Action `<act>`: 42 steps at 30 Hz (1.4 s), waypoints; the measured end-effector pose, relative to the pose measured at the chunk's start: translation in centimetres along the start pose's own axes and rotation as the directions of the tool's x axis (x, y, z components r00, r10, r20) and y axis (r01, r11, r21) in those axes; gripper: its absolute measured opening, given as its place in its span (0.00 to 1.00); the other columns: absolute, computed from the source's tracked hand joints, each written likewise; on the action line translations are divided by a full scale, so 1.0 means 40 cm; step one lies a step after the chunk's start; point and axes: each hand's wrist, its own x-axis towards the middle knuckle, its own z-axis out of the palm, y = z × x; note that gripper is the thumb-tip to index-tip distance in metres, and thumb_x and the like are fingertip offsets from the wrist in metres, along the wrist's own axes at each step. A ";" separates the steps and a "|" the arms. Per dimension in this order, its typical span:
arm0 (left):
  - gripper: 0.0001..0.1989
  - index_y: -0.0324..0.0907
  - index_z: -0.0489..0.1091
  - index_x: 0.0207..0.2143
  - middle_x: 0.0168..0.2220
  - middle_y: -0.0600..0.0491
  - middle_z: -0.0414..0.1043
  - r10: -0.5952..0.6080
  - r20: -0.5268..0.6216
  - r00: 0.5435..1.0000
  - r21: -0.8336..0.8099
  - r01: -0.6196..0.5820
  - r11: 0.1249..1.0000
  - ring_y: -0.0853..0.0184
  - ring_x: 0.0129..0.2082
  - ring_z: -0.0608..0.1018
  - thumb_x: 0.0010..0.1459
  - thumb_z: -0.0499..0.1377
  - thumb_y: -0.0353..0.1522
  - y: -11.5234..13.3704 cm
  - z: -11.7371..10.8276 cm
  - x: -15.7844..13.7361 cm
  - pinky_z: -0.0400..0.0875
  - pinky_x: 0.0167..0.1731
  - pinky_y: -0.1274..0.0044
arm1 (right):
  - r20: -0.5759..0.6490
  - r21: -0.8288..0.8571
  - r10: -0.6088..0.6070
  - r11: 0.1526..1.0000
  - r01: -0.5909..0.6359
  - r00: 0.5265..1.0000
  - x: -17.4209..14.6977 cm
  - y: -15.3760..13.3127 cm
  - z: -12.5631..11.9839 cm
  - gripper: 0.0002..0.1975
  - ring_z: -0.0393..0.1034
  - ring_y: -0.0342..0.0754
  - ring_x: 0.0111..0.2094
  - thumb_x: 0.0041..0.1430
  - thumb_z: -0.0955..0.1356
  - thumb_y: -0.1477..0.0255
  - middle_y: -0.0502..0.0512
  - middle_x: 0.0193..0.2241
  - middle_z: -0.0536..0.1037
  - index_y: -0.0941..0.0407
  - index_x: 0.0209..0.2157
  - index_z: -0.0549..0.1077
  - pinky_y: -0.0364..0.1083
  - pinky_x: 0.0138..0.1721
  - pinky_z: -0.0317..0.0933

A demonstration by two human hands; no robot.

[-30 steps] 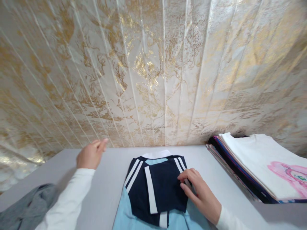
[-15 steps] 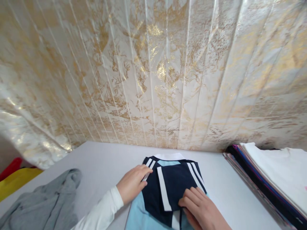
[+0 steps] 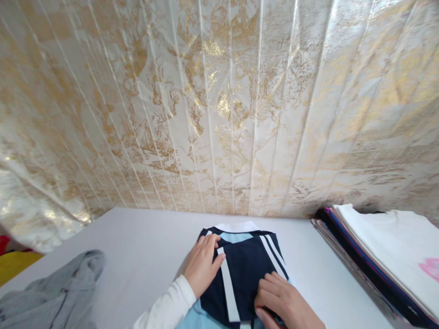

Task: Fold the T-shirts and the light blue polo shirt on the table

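A navy and light-blue shirt (image 3: 245,265) with white stripes and a white collar lies partly folded on the table, its collar toward the wall. On its left shoulder area rests my left hand (image 3: 205,262), fingers stretched out and thumb apart, the thumb tip by a white stripe. My right hand (image 3: 283,299) is at the shirt's lower right, fingers curled and closed on the navy fabric. Its fingertips are partly hidden from view. The shirt's lower part runs past the bottom edge of the picture.
At the right stands a stack of folded clothes (image 3: 356,260) with a white T-shirt (image 3: 387,242) on top. A grey garment (image 3: 55,292) lies crumpled at the left, with a yellow cloth (image 3: 18,265) beyond it. A gold-patterned covering (image 3: 219,105) hangs behind the white table (image 3: 147,237).
My left hand has slid inward and lies flatter on the shirt's shoulder. The folded navy panel reaches lower toward me. My right hand keeps its hold, and the camera view has shifted slightly.
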 end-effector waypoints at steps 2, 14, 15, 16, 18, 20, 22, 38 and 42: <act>0.11 0.42 0.65 0.43 0.41 0.51 0.69 0.008 0.016 1.000 0.018 -0.008 1.000 0.59 0.45 0.69 0.57 0.57 0.29 0.006 0.013 0.010 0.63 0.45 0.68 | -0.028 0.052 0.025 0.998 -0.023 0.999 -0.005 0.007 0.000 0.08 0.64 0.45 0.30 0.62 0.60 0.74 0.52 0.27 0.72 0.54 0.30 0.66 0.45 0.33 0.56; 0.07 0.43 0.61 0.36 0.38 0.53 0.66 0.080 -0.029 0.996 0.033 -0.079 0.996 0.63 0.40 0.68 0.56 0.52 0.23 0.064 -0.003 0.023 0.61 0.41 0.71 | -0.192 0.294 0.381 0.902 -0.317 0.904 -0.030 0.140 -0.061 0.11 0.64 0.47 0.37 0.57 0.57 0.81 0.52 0.34 0.69 0.54 0.34 0.66 0.47 0.40 0.59; 0.09 0.43 0.62 0.35 0.38 0.53 0.65 0.136 -0.019 0.991 0.042 -0.135 0.990 0.63 0.40 0.67 0.55 0.52 0.21 0.087 -0.010 0.010 0.60 0.41 0.71 | -0.187 0.277 0.366 0.910 -0.309 0.912 -0.029 0.139 -0.061 0.11 0.64 0.48 0.38 0.57 0.57 0.81 0.53 0.34 0.69 0.54 0.33 0.66 0.48 0.40 0.59; 0.11 0.44 0.62 0.35 0.38 0.54 0.65 0.218 0.015 0.976 0.042 -0.218 0.975 0.63 0.40 0.67 0.53 0.53 0.20 0.111 -0.012 -0.006 0.60 0.40 0.71 | -0.180 0.259 0.361 0.915 -0.310 0.915 -0.027 0.139 -0.061 0.11 0.63 0.48 0.39 0.56 0.58 0.82 0.53 0.35 0.69 0.54 0.33 0.67 0.48 0.41 0.59; 0.13 0.45 0.63 0.35 0.37 0.56 0.64 0.422 0.116 0.899 0.035 -0.428 0.903 0.65 0.38 0.66 0.50 0.55 0.19 0.156 0.001 -0.041 0.59 0.35 0.74 | -0.170 0.222 0.382 0.913 -0.342 0.908 -0.028 0.144 -0.059 0.10 0.63 0.48 0.39 0.57 0.58 0.81 0.54 0.35 0.68 0.54 0.33 0.68 0.48 0.41 0.58; 0.11 0.45 0.65 0.34 0.36 0.56 0.64 0.586 0.173 0.792 0.083 -0.605 0.792 0.66 0.35 0.66 0.52 0.57 0.21 0.187 0.039 -0.071 0.57 0.30 0.74 | -0.178 0.186 0.440 0.893 -0.409 0.880 -0.033 0.158 -0.059 0.08 0.63 0.48 0.39 0.58 0.59 0.78 0.53 0.35 0.68 0.54 0.33 0.68 0.49 0.41 0.58; 0.04 0.43 0.65 0.31 0.33 0.55 0.64 0.677 0.163 0.718 0.209 -0.696 0.687 0.66 0.33 0.66 0.56 0.58 0.26 0.202 0.090 -0.088 0.55 0.27 0.74 | -0.183 0.146 0.499 0.866 -0.478 0.847 -0.040 0.174 -0.063 0.07 0.63 0.48 0.37 0.59 0.59 0.74 0.53 0.33 0.68 0.55 0.32 0.68 0.48 0.40 0.58; 0.02 0.41 0.63 0.34 0.35 0.55 0.66 0.705 0.215 0.676 0.164 -0.737 0.656 0.66 0.34 0.66 0.59 0.56 0.30 0.241 0.118 -0.038 0.58 0.31 0.72 | 0.190 0.104 0.559 0.806 -0.582 0.807 -0.061 0.132 -0.141 0.14 0.64 0.42 0.25 0.44 0.59 0.84 0.46 0.25 0.69 0.54 0.32 0.65 0.41 0.29 0.55; 0.07 0.41 0.63 0.40 0.40 0.51 0.66 0.603 0.310 0.735 0.155 -0.665 0.731 0.62 0.38 0.67 0.58 0.55 0.31 0.236 0.092 -0.041 0.62 0.35 0.71 | 0.248 0.135 0.500 0.830 -0.541 0.830 -0.066 0.102 -0.166 0.17 0.65 0.42 0.25 0.43 0.61 0.83 0.47 0.30 0.72 0.53 0.36 0.65 0.41 0.29 0.57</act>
